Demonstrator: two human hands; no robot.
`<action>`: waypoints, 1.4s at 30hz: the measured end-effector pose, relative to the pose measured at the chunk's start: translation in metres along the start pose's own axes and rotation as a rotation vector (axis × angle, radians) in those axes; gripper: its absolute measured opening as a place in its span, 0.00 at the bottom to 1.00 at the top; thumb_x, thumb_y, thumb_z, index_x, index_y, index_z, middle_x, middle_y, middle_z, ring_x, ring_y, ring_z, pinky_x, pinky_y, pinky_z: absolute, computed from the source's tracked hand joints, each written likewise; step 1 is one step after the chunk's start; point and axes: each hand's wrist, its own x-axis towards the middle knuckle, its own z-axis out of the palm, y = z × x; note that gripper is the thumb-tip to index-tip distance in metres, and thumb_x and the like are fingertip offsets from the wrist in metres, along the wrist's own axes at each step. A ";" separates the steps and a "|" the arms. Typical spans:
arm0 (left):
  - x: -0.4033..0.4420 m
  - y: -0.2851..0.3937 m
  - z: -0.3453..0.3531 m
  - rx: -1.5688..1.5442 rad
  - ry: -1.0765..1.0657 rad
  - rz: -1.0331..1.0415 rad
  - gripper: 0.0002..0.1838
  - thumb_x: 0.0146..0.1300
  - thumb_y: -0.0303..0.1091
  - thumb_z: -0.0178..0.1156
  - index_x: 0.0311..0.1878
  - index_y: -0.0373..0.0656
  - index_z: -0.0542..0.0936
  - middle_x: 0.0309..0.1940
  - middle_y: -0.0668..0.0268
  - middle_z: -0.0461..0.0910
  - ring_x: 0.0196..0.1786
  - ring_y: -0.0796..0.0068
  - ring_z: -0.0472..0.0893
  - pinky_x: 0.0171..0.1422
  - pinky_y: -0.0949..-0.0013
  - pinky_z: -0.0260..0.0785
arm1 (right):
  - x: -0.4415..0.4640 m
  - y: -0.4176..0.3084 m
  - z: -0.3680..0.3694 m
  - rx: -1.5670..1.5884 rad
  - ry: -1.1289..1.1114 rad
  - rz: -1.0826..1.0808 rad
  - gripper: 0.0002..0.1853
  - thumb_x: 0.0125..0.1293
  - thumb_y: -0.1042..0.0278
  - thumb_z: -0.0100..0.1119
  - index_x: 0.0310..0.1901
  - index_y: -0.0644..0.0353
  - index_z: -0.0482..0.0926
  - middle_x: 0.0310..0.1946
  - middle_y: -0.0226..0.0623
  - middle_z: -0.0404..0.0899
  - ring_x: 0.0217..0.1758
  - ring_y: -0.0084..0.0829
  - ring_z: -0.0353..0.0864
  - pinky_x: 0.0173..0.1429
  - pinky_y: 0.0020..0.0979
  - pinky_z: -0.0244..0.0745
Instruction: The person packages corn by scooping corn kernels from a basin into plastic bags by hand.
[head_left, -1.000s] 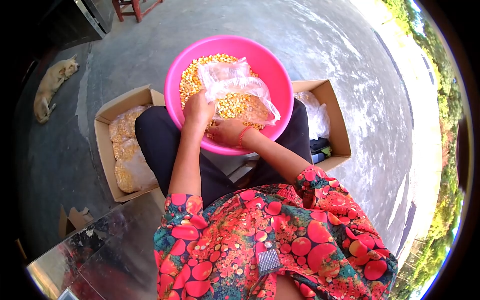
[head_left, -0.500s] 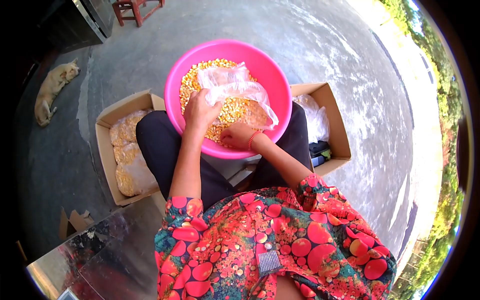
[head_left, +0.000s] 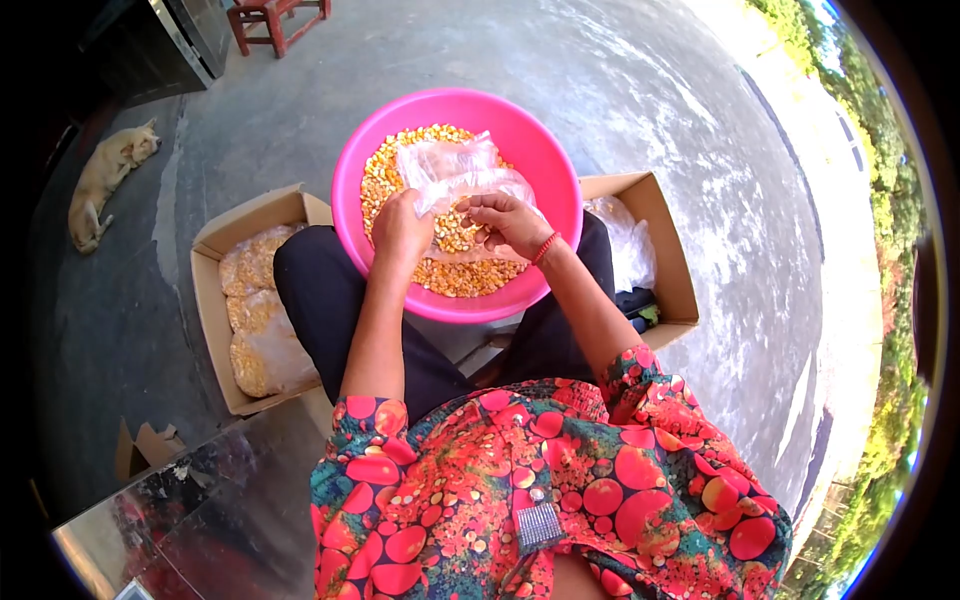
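A pink basin (head_left: 350,150) rests on my lap with loose yellow corn kernels (head_left: 465,280) inside. On the kernels lies a clear plastic bag (head_left: 478,182), its mouth toward me and some kernels within it. My left hand (head_left: 402,228) is closed on the bag's left edge. Over the bag's opening is my right hand (head_left: 508,224), a red bracelet at its wrist, with fingers curled and thumb near the fingertips. Whether kernels are between those fingers is too small to tell.
Left of my legs, a cardboard box (head_left: 212,300) holds corn-filled bags (head_left: 262,318). Another box (head_left: 675,260) at right contains clear plastic bags (head_left: 628,245) and dark items. A dog (head_left: 105,180) lies on the floor at left; a red stool (head_left: 275,22) stands at the top.
My right hand has risen from the kernels near the basin's near side to the bag's opening. My left hand keeps hold of the bag. The basin appears slightly lower in view.
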 end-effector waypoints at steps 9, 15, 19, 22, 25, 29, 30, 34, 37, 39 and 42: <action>-0.001 0.002 0.000 0.000 0.006 -0.017 0.16 0.48 0.34 0.59 0.40 0.36 0.77 0.35 0.50 0.77 0.41 0.52 0.77 0.46 0.57 0.68 | -0.025 0.006 0.008 -1.023 -0.253 -0.163 0.11 0.56 0.62 0.53 0.37 0.56 0.80 0.28 0.40 0.80 0.33 0.36 0.79 0.41 0.33 0.72; 0.002 -0.001 -0.001 -0.018 -0.057 -0.051 0.24 0.47 0.40 0.62 0.46 0.34 0.75 0.38 0.46 0.77 0.44 0.52 0.77 0.50 0.59 0.68 | -0.014 0.052 0.010 -1.563 -0.032 -0.110 0.14 0.54 0.60 0.50 0.35 0.61 0.77 0.31 0.50 0.78 0.36 0.48 0.77 0.43 0.43 0.69; 0.002 0.001 0.000 -0.014 -0.077 -0.059 0.25 0.48 0.41 0.62 0.46 0.33 0.75 0.39 0.45 0.77 0.44 0.51 0.77 0.50 0.59 0.68 | -0.012 0.048 0.035 -1.486 -0.234 -0.075 0.17 0.54 0.57 0.48 0.34 0.62 0.78 0.31 0.51 0.78 0.37 0.49 0.77 0.46 0.41 0.70; -0.001 0.006 -0.003 -0.002 -0.065 -0.048 0.19 0.48 0.38 0.61 0.42 0.35 0.77 0.36 0.48 0.77 0.41 0.53 0.77 0.46 0.58 0.69 | -0.004 0.056 0.038 -1.430 -0.239 -0.199 0.16 0.53 0.58 0.50 0.34 0.62 0.78 0.30 0.50 0.78 0.34 0.49 0.77 0.43 0.41 0.71; -0.001 -0.004 0.003 -0.002 -0.023 -0.005 0.19 0.49 0.38 0.60 0.42 0.37 0.77 0.35 0.48 0.78 0.40 0.52 0.77 0.45 0.57 0.69 | 0.001 0.051 0.034 -1.245 -0.302 -0.016 0.12 0.55 0.62 0.53 0.35 0.62 0.77 0.25 0.43 0.78 0.27 0.39 0.78 0.36 0.35 0.73; 0.000 0.002 -0.001 0.000 -0.078 -0.016 0.19 0.49 0.38 0.60 0.43 0.37 0.77 0.34 0.48 0.78 0.40 0.52 0.77 0.44 0.57 0.69 | -0.005 0.039 0.015 -0.586 -0.363 0.162 0.08 0.60 0.67 0.53 0.39 0.59 0.76 0.20 0.25 0.73 0.22 0.16 0.72 0.26 0.23 0.70; 0.001 0.002 0.000 0.001 -0.083 -0.018 0.19 0.49 0.38 0.60 0.43 0.37 0.77 0.34 0.48 0.78 0.40 0.52 0.78 0.44 0.57 0.69 | -0.006 0.033 0.013 -0.587 -0.362 0.164 0.08 0.60 0.67 0.53 0.39 0.59 0.76 0.20 0.25 0.73 0.22 0.16 0.72 0.26 0.23 0.70; 0.001 0.005 -0.002 -0.012 -0.121 -0.034 0.18 0.49 0.37 0.60 0.43 0.37 0.77 0.34 0.48 0.78 0.39 0.52 0.78 0.44 0.57 0.69 | -0.003 0.007 0.005 -0.410 -0.230 0.115 0.10 0.62 0.67 0.51 0.44 0.61 0.74 0.25 0.26 0.74 0.23 0.16 0.73 0.25 0.18 0.72; 0.002 -0.001 0.000 -0.061 -0.121 -0.031 0.21 0.49 0.39 0.60 0.44 0.35 0.76 0.35 0.47 0.78 0.40 0.51 0.77 0.45 0.57 0.69 | -0.005 -0.002 0.007 -0.474 0.062 -0.079 0.10 0.60 0.69 0.53 0.42 0.62 0.75 0.32 0.36 0.78 0.31 0.23 0.79 0.32 0.24 0.75; 0.001 0.002 -0.004 -0.054 -0.134 -0.038 0.21 0.49 0.39 0.60 0.44 0.35 0.76 0.34 0.46 0.77 0.40 0.50 0.77 0.44 0.57 0.69 | 0.000 0.007 0.004 -0.858 0.151 -0.337 0.09 0.58 0.68 0.54 0.39 0.61 0.76 0.31 0.38 0.79 0.31 0.28 0.79 0.34 0.27 0.75; 0.002 0.006 -0.007 -0.033 -0.139 -0.037 0.21 0.49 0.39 0.60 0.44 0.34 0.76 0.34 0.46 0.77 0.40 0.50 0.77 0.44 0.57 0.69 | -0.006 0.006 0.021 -1.098 -0.100 -0.458 0.08 0.55 0.66 0.53 0.34 0.56 0.80 0.25 0.36 0.79 0.33 0.36 0.79 0.41 0.34 0.71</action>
